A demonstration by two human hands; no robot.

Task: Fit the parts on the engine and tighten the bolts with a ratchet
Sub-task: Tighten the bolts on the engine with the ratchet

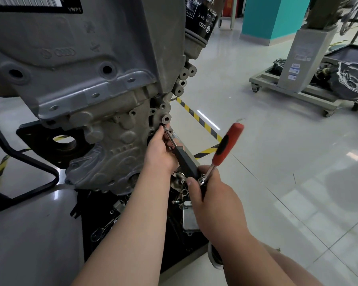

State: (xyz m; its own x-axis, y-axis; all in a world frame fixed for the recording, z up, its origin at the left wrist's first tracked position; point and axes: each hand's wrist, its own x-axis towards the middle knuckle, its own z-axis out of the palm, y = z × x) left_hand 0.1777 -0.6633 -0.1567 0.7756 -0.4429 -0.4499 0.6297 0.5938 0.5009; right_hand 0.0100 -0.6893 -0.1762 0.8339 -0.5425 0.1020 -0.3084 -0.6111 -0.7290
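Observation:
A grey engine block [87,79] hangs on a stand and fills the left of the view. My left hand [159,149] pinches a thin metal extension bar [170,137] whose tip sits at a bolt hole on the engine's right edge. A dark grey part [187,162] lies under that hand, against the engine side. My right hand [211,195] grips the head of a ratchet [225,149]; its red and black handle points up and to the right.
A black tray [103,219] below the engine holds loose metal parts and a wrench. A black oil filter [201,19] sticks out at the engine's top right. Yellow-black tape [196,116] marks the floor. A wheeled stand [298,79] with another engine part stands at right.

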